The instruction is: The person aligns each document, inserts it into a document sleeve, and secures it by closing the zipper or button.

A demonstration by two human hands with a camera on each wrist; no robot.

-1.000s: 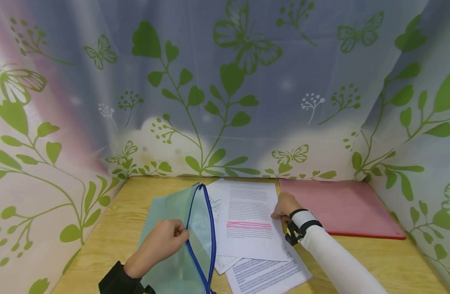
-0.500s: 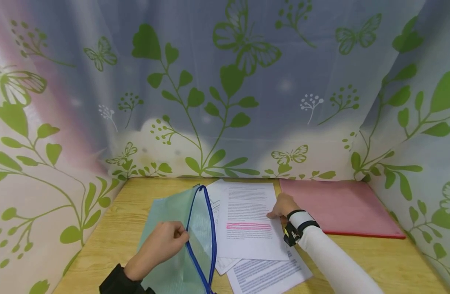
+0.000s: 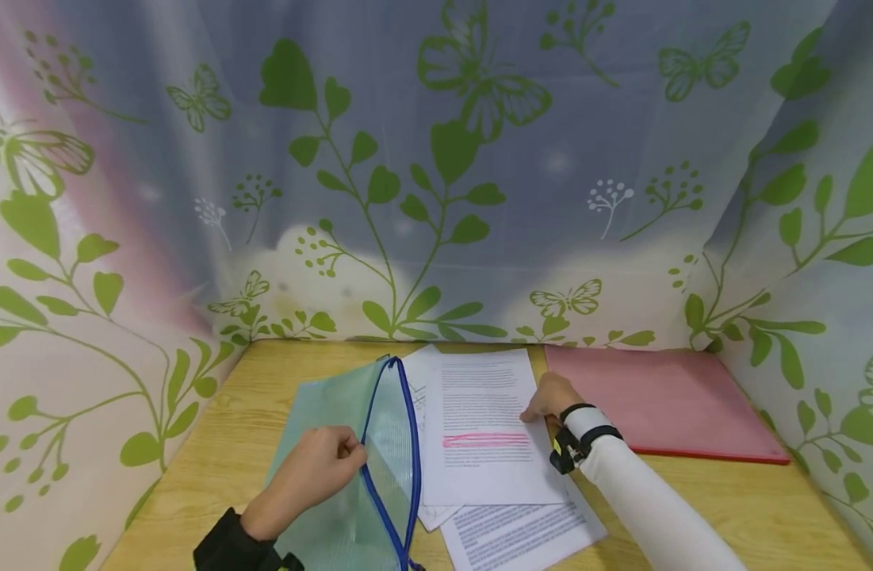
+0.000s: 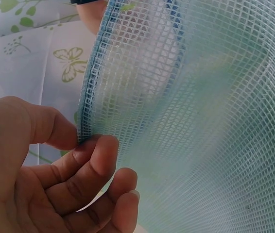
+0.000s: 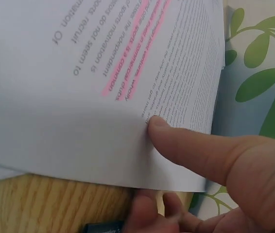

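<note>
A translucent green mesh zip pouch (image 3: pixel 336 476) with a blue zipper edge lies on the left, its mouth parted. My left hand (image 3: pixel 322 469) pinches the near zipper edge between thumb and index finger; the left wrist view shows the mesh (image 4: pixel 200 121) spreading away from the fingertips. Right of the pouch, a printed sheet of paper (image 3: pixel 482 476) with pink highlighted lines lies over other sheets. My right hand (image 3: pixel 553 396) grips its right edge, the thumb (image 5: pixel 186 145) on top and the other fingers beneath, partly hidden by the sheet.
A printed page (image 3: pixel 522 539) sticks out below the top sheet, and another sheet (image 3: pixel 418 369) peeks out at its left. A pink folder (image 3: pixel 657 404) lies at the back right of the wooden table (image 3: pixel 201 460). Patterned curtains (image 3: pixel 379 198) enclose the back and sides.
My right thumb has slid slightly left, further onto the printed sheet, and the sheet's lower right corner has shifted a little right. My left hand keeps its pinch on the pouch.
</note>
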